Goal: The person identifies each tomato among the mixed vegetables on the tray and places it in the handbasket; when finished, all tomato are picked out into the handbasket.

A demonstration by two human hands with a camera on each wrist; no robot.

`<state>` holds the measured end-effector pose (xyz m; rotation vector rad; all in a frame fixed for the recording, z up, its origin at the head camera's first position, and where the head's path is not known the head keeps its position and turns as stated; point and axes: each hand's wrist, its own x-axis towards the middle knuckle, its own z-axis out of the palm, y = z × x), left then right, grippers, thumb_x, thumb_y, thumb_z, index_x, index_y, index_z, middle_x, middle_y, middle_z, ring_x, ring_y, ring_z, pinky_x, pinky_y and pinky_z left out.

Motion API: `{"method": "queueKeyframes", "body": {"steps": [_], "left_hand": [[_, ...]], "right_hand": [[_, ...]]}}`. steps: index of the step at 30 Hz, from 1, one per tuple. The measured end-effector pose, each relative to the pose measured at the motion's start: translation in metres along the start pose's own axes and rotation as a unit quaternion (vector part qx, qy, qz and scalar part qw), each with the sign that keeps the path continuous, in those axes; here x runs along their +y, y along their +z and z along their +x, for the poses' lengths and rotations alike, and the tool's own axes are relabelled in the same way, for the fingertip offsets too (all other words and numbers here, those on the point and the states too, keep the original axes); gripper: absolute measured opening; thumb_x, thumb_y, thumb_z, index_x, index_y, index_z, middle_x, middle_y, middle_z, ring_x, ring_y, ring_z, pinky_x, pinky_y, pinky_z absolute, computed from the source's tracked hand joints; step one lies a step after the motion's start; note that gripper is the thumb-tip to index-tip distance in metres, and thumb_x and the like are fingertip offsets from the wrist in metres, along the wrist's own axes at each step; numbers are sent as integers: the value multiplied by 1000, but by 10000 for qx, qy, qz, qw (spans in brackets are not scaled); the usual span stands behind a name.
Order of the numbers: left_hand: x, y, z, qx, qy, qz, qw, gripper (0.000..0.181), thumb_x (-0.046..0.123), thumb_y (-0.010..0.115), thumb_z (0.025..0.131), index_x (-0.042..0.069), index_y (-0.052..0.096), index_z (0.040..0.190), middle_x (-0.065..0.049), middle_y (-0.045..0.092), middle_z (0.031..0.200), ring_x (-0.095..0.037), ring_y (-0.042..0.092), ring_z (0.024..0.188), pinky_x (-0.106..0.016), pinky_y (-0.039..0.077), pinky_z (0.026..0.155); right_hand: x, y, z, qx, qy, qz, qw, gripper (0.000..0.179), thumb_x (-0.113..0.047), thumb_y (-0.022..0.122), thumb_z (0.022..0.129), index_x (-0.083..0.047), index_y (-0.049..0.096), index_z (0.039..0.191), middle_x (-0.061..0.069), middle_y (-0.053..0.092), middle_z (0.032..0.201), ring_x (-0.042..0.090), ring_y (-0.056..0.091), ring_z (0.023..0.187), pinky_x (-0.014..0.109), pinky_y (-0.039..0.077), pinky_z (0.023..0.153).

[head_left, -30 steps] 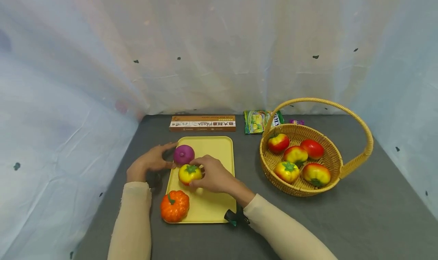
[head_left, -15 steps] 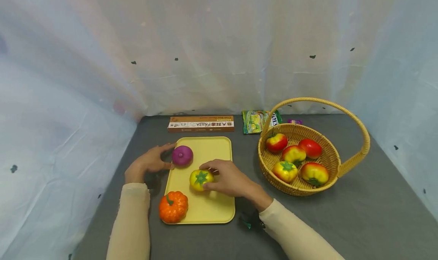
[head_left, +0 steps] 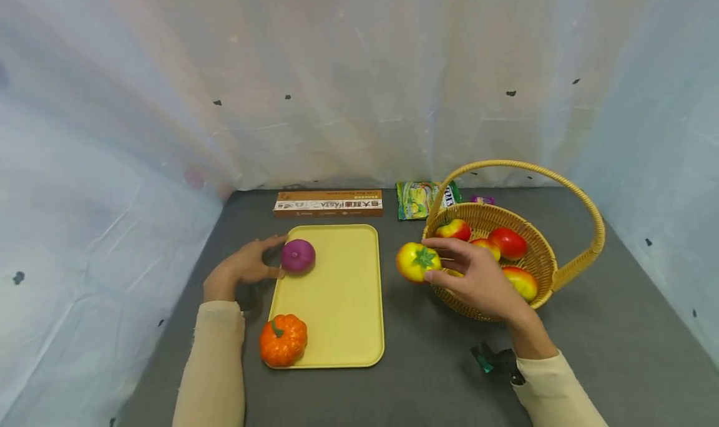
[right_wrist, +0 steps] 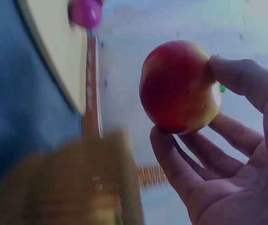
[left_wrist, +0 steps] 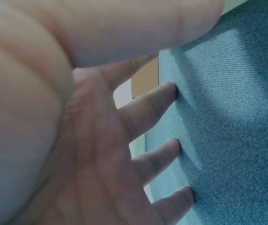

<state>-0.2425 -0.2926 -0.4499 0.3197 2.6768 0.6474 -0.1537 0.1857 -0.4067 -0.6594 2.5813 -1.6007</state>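
In the head view my right hand pinches a red-and-yellow fruit with a green leafy top between thumb and fingers. It is raised beside the near left rim of the wicker basket. The right wrist view shows the red underside of the fruit. My left hand stays at the left edge of the yellow tray, fingers spread. Its fingertips rest on the grey cloth in the left wrist view. A round purple vegetable and an orange pumpkin sit on the tray.
Several red-and-yellow fruits lie in the basket, whose tall handle arches over it. Behind stand a pasta box and a green snack bag. A small purple packet lies behind the basket.
My right hand has lifted the red-and-yellow fruit off the tray and carried it right to the basket's near left side. The left hand has kept its place.
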Motion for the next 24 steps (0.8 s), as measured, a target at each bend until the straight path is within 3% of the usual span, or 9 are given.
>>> {"method": "queueKeyframes", "body": {"steps": [3,5,10,18,24], "left_hand": [[-2,0,0,4,-14,4,10000,94,31,87,93,16,37,172,-35,35,172,-67,21,158,-84,25,123],[-2,0,-1,15,-8,-1,10000,94,31,88,93,15,38,171,-35,35,171,-67,21,158,-84,25,123],[-3,1,-1,37,-15,-12,10000,94,31,88,93,16,38,172,-34,36,171,-67,22,158,-83,25,124],[-1,0,0,24,-31,-65,10000,93,29,87,94,16,37,172,-34,35,172,-67,18,159,-84,24,124],[1,1,2,22,-21,-57,10000,94,30,87,93,16,38,171,-34,37,171,-66,19,159,-84,24,123]], "right_hand": [[9,-19,-6,365,209,-327,9986,52,-20,83,100,-10,67,148,12,70,147,34,76,124,18,59,101],[16,-28,-7,525,448,-559,9960,52,-24,82,101,-9,67,149,13,69,147,35,77,123,21,61,99],[27,-35,-5,580,947,-1189,9867,55,-35,79,103,-9,66,150,18,71,145,37,77,122,44,65,99],[30,-25,1,334,1044,-2472,9627,59,-32,86,97,-7,68,147,21,74,139,42,70,125,64,55,108],[26,-22,-3,460,973,-2749,9554,60,-27,86,96,-6,67,149,22,72,141,44,68,128,66,55,110]]}}
